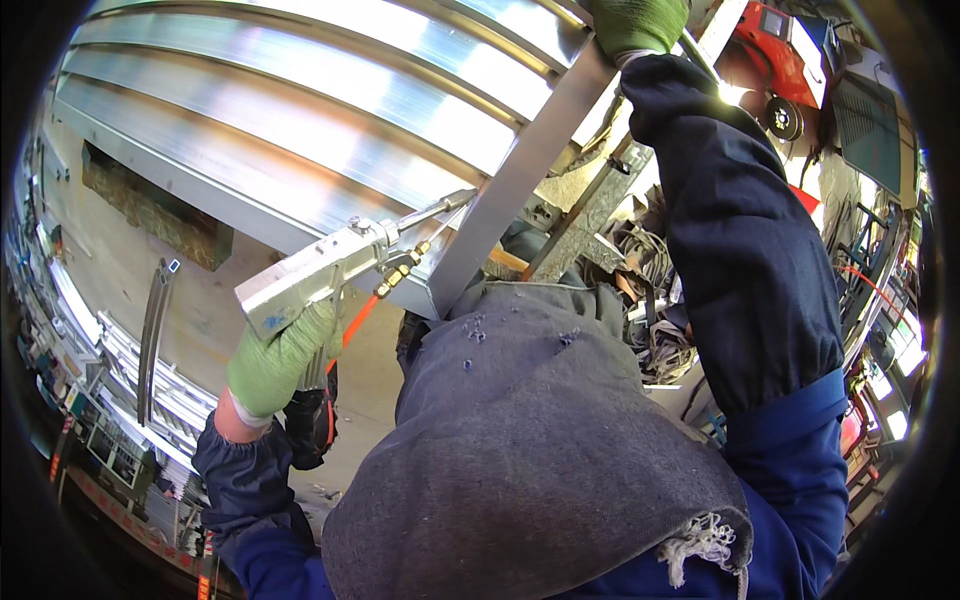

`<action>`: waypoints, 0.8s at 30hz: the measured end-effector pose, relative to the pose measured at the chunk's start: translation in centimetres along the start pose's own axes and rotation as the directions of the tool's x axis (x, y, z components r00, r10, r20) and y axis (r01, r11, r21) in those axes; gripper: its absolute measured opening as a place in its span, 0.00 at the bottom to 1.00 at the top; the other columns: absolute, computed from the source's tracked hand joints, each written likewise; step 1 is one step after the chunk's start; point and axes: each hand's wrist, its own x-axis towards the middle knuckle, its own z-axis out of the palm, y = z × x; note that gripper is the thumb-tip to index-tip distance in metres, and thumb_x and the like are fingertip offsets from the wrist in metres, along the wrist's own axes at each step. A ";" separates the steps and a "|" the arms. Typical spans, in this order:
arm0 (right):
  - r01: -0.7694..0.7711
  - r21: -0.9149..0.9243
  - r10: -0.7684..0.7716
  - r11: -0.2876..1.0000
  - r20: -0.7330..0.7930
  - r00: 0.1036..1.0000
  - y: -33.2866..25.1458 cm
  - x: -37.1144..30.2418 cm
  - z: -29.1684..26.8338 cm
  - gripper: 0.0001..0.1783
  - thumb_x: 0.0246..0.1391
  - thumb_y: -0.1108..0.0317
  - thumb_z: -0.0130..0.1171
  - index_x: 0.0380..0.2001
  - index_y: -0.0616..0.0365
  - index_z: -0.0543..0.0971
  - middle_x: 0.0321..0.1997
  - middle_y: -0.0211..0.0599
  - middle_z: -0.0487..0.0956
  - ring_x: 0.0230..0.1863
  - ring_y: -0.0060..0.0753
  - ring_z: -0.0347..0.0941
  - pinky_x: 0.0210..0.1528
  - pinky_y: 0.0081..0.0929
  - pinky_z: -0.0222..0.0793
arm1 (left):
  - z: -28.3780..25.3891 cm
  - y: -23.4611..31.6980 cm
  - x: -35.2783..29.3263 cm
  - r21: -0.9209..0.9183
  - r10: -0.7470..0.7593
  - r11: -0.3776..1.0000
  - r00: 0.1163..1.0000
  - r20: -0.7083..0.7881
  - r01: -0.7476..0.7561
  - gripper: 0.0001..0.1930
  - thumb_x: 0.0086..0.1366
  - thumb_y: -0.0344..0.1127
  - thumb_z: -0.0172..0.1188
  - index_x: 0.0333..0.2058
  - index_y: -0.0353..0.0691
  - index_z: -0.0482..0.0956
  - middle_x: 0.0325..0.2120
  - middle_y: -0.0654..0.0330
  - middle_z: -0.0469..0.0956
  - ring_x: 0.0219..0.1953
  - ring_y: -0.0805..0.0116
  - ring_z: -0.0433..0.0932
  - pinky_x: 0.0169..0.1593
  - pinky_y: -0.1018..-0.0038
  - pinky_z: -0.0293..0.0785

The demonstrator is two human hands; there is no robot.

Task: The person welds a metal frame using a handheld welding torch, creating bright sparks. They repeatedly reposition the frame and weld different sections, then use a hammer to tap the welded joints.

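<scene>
A green glove covers my left hand [285, 360], which is closed round the grip of a silver, box-bodied welding gun [325, 262]. Brass fittings [400, 270] and an orange hose [357, 322] run along the gun's underside. Its nozzle [445, 206] points up and right, with the tip close to the inner edge of a grey metal frame bar [530, 165]; I cannot tell whether they touch. Shiny metal slats [300, 110] meet that bar. My right hand [640, 22], also gloved in green, is at the bar's far end, its fingers cut off by the picture's edge.
A dark apron [540, 430] fills the lower middle. Beyond the frame at right lie bundled cables or straps [645, 260] and a red machine [775, 55]. Long metal profiles [155, 390] lie on the floor at left. A grey steel beam [590, 215] runs beside the frame.
</scene>
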 end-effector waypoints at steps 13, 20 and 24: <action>-0.010 -0.002 0.010 1.000 -0.011 1.000 -0.3 0.2 -0.4 0.16 0.54 0.64 0.65 0.47 0.46 0.84 0.42 0.39 0.85 0.45 0.54 0.80 0.50 0.51 0.72 | -0.1 0.2 1.3 -0.002 -0.050 0.999 0.998 -0.029 0.050 0.20 0.74 0.48 0.64 0.54 0.38 0.81 0.37 0.64 0.83 0.33 0.74 0.80 0.35 0.77 0.76; -0.024 -0.022 0.024 0.999 0.027 0.999 0.3 0.0 0.0 0.18 0.54 0.64 0.65 0.49 0.46 0.84 0.45 0.39 0.85 0.46 0.53 0.80 0.53 0.50 0.72 | -0.3 0.2 1.3 -0.011 -0.078 0.997 0.997 -0.030 0.077 0.20 0.74 0.46 0.64 0.55 0.38 0.81 0.38 0.63 0.83 0.34 0.74 0.80 0.36 0.77 0.77; 0.118 -0.129 -0.120 0.985 -0.012 0.993 1.3 -0.5 0.3 0.21 0.56 0.62 0.63 0.54 0.49 0.81 0.48 0.40 0.83 0.44 0.49 0.80 0.50 0.47 0.74 | -0.2 0.3 1.3 -0.019 -0.085 0.996 0.996 -0.036 0.085 0.20 0.74 0.45 0.64 0.56 0.37 0.81 0.39 0.63 0.83 0.35 0.73 0.81 0.37 0.77 0.77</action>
